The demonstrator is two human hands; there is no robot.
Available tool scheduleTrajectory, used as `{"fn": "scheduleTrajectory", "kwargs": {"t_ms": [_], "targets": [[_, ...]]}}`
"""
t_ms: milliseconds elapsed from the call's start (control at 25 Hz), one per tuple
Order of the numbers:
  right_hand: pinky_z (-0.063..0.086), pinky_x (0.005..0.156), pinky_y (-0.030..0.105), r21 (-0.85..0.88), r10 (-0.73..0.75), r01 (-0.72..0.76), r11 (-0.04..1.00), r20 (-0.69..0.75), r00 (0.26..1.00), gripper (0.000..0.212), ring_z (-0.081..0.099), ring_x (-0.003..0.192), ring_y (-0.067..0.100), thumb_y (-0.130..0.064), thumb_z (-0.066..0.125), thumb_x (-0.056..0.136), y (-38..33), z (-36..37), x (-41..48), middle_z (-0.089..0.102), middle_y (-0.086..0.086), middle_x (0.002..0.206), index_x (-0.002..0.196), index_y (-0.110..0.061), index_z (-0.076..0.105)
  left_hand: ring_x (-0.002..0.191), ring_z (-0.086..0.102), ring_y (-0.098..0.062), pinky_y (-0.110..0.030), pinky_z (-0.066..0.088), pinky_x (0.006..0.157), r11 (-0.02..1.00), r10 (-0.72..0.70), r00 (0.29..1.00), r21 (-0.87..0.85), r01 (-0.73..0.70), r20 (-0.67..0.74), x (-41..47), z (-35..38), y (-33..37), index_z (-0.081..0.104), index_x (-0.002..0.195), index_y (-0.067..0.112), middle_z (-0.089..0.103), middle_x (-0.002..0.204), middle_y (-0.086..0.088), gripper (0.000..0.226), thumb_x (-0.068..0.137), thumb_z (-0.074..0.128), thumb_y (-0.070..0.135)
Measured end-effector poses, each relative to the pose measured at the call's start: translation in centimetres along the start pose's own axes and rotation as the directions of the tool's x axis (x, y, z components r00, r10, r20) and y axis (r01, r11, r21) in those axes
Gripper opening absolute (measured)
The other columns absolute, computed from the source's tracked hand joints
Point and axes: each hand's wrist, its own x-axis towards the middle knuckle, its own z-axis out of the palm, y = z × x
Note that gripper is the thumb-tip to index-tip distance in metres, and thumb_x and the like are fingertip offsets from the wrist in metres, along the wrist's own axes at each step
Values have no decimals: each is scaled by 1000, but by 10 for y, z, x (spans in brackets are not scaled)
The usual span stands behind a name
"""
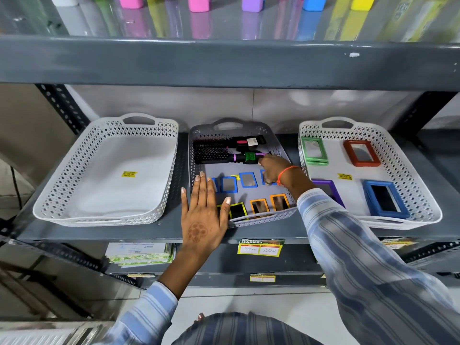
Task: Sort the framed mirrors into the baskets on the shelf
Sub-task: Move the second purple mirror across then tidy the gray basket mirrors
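Three baskets stand on the grey shelf: an empty white basket (62, 195) on the left, a grey basket (196, 135) in the middle, a white basket (423, 195) on the right. The grey one holds small mirrors: blue-framed (229, 184), yellow-framed (237, 210) and orange-framed (259, 207). The right basket holds larger green (313, 150), red (361, 153), purple (327, 190) and blue (384, 199) mirrors. My right hand (271, 170) reaches into the grey basket, fingers curled on a small blue-framed mirror (262, 176) that it mostly hides. My left hand (202, 215) lies flat and open over the grey basket's front left corner.
Two black hair brushes (211, 155) lie at the back of the grey basket, just behind my right hand. A shelf board (224, 63) hangs low overhead, with coloured bottles on it. Price tags (260, 247) hang on the shelf's front edge. Packets (139, 255) are stacked on the shelf below.
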Motion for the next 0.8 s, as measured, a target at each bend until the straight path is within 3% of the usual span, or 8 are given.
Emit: {"fn": "scheduleTrajectory", "kwargs": {"t_ms": [160,240,360,560,800], "targets": [[45,105,39,182,-173,172,968,-12,985,68,50,124,32,-23,79,71,-43,1,-5,55,14,134,130,-4,51,141,23,-26,-45,3,115,1000,-8,1000,-9,8,2,0,-2,0,30,142,1,28,152,-17,73,95,11,53],[48,96,39,151,-230,227,962,3,973,56,52,117,32,-23,79,68,-59,7,-4,61,14,123,118,-7,60,142,21,-26,-45,2,115,1000,-5,1000,-7,5,8,0,-2,0,28,143,1,26,152,-17,73,95,10,54],[49,94,39,155,-245,239,959,22,969,45,55,112,30,-17,79,69,-61,9,-1,66,12,115,110,-7,64,142,19,-26,-44,0,115,1000,-6,1000,-18,6,12,0,-2,0,26,144,2,24,153,-17,74,95,8,55],[45,97,38,140,-226,219,966,36,973,49,53,115,29,-11,78,70,-59,3,1,67,11,119,116,-5,63,142,19,-26,-45,1,115,1000,-4,1000,-25,4,12,0,-1,-1,26,144,2,25,153,-17,76,94,6,56],[44,104,43,106,-250,247,963,23,968,66,45,125,31,-18,79,70,-66,-1,-1,56,12,131,129,-10,52,142,21,-27,-45,4,114,999,-12,1000,-41,12,7,0,-2,0,27,143,2,26,152,-18,76,94,6,57]]}}
